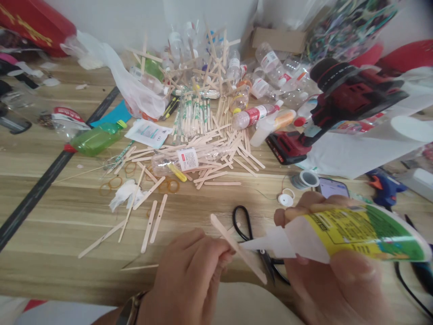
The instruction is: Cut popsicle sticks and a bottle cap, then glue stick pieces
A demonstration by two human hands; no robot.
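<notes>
My left hand (194,268), with a watch on its wrist, pinches a wooden craft stick (252,262) near its middle, and the stick slants down to the right. In my right hand (341,275) lies a yellow and green glue bottle (355,230) with a white nozzle. The bottle is tipped on its side, and its nozzle tip points left at the stick, touching it or very close. Black-handled scissors (264,253) lie on the table behind the stick and nozzle, partly hidden by them.
Loose craft sticks (216,174) and plastic bottles (189,160) crowd the wooden table's (101,253) middle and back. A red and black drill (314,117) stands at the right, near a wire spool (306,179), a phone (333,187) and a blue glue gun (385,187).
</notes>
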